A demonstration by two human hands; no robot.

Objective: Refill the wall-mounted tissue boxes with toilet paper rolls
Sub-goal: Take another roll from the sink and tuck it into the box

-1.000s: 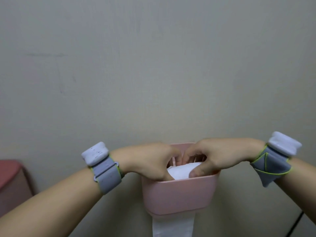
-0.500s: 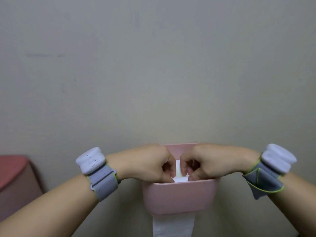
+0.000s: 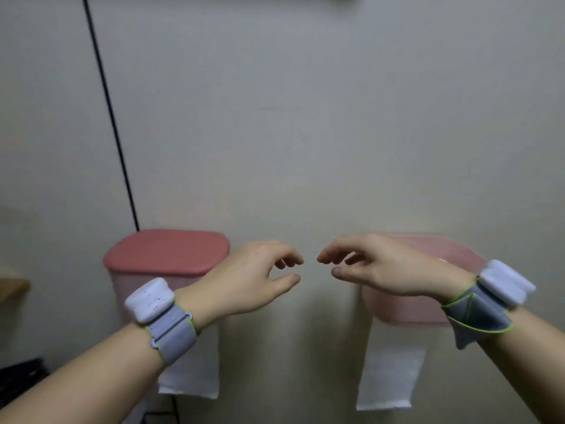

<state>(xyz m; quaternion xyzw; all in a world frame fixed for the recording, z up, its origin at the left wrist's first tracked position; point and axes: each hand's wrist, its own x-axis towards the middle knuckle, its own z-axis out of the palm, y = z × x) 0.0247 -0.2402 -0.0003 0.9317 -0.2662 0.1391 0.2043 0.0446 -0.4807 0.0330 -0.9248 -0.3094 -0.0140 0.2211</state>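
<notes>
Two pink tissue boxes hang on the wall. The left box (image 3: 166, 255) has its lid shut, and a white paper tail (image 3: 195, 374) hangs below it. The right box (image 3: 406, 310) is partly hidden behind my right hand, with a paper tail (image 3: 391, 377) hanging under it. My left hand (image 3: 250, 280) and my right hand (image 3: 376, 264) hover between the two boxes in front of the bare wall. Both have their fingers curled and apart and hold nothing. Grey straps with white units sit on both wrists.
A black cable (image 3: 110, 117) runs down the wall to the left box. A wooden edge (image 3: 13, 286) shows at the far left and a dark object (image 3: 21, 381) sits at the lower left.
Both hands have come out of the open pink box and risen in front of the wall, empty. The view has swung left, so a second, lidded box now shows.
</notes>
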